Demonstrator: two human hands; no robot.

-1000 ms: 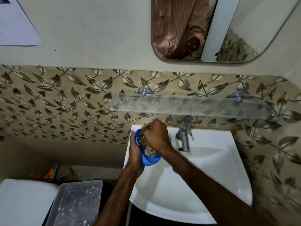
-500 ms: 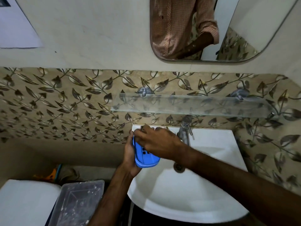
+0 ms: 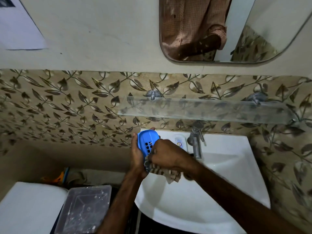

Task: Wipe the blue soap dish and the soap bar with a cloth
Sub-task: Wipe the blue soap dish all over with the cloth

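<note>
Held upright over the left rear corner of the sink, the blue soap dish, gripped along its back edge by the left hand, fingers curled round it. Had been tilted further since half a second before, slotted floor now turned toward the camera. Closed in a fist round a striped cloth, the right hand, pressed against the lower end of the dish after having lain across its upper part a moment earlier; loose cloth left hanging below the wrist. Seemingly a stroke carried down the inside, top to bottom, so probably still the dish stage of the job. Long axis near vertical, leaning slightly, open face toward the right hand. Soap bar left lying on the sink ledge just left of the tap, apparently untouched, still to be wiped.
</note>
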